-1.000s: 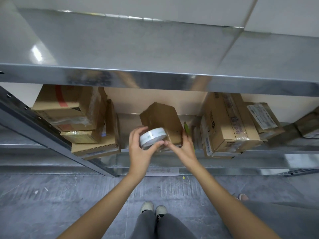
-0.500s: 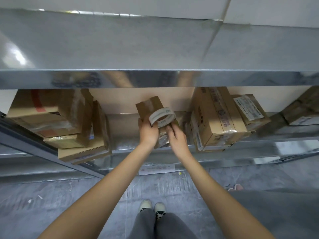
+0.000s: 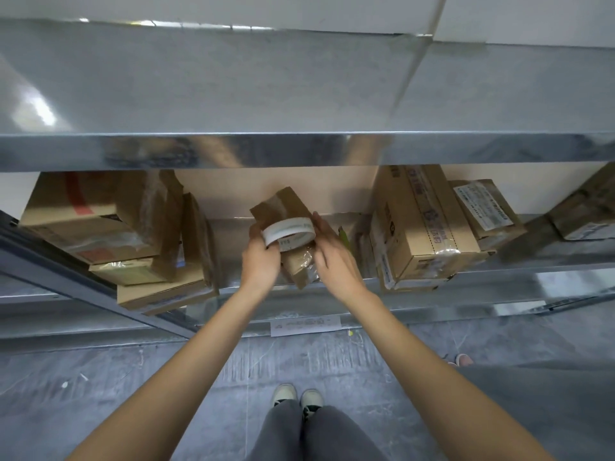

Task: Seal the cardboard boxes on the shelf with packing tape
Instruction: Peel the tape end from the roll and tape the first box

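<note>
1. Between the two hands, on the lower shelf [image 3: 299, 304], a small cardboard box [image 3: 293, 234] is stood tilted, with the tape roll [image 3: 289, 231] held against its front.
2. The left hand [image 3: 261, 261] grip is pinched on the roll's left edge; the roll is now higher on the box than half a second ago, when it sat nearer the wrists.
3. The right hand [image 3: 334, 257] grip is spread, fingers [image 3: 318, 224] laid flat along the roll's right side; earlier it was curled lower on the box.
4. Clear film is seen below the grip on the box's lower face; whether it is a fresh strip cannot be told.
5. Judgement: tape is being drawn up and over the box, so this box is mid-seal.
6. Left of the grip a stack of boxes [image 3: 109, 234] is seen, right of it a large carton [image 3: 422, 227]; several look already taped.
</note>
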{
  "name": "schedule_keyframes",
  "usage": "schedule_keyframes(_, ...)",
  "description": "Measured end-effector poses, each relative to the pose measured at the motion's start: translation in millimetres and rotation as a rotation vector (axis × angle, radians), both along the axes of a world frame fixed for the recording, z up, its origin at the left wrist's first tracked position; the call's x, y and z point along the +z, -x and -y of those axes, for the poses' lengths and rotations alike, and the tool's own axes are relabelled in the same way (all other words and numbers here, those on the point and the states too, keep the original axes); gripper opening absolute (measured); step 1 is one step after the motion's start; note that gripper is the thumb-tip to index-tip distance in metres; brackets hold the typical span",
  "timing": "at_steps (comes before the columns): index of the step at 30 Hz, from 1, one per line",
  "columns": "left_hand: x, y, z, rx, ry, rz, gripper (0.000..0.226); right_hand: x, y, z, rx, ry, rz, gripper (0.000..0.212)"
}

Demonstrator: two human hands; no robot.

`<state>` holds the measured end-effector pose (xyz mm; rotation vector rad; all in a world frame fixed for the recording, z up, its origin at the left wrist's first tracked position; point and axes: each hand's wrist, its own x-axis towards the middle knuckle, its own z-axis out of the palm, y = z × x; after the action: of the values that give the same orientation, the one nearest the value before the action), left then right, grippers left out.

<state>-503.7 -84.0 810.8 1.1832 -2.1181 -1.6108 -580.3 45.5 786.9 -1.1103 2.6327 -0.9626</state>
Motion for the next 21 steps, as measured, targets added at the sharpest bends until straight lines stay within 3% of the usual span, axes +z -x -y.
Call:
schedule_keyframes(6, 3.1, 6.9, -7.1, 0.024, -0.022, 0.004, 0.029, 0.6, -7.0, -6.5, -0.031, 0.029, 0.058, 0.036)
schedule_keyframes(11, 6.9, 0.6, 1.0, 0.002, -0.025, 0.029, 0.029, -0.9, -9.0, -6.0, -0.01, -0.18, -0.086, 0.077)
schedule_keyframes(15, 5.3, -27.8, 15.5, -0.003, 0.106, 0.104, 0.023, -1.0, -2.7, -10.6, -0.035, -0.286, -0.112, 0.09)
schedule_keyframes(17, 3.9, -39.4, 11.3, 0.045, 0.034, 0.089, 0.019, -0.9, -3.4, -9.6, -0.037, -0.319, -0.123, 0.093)
schedule_keyframes(21, -3.7, -44.1, -10.0, 0.266, -0.295, -0.089, 0.02, 4.2, -10.3, -2.5, -0.063, -0.402, -0.13, 0.114)
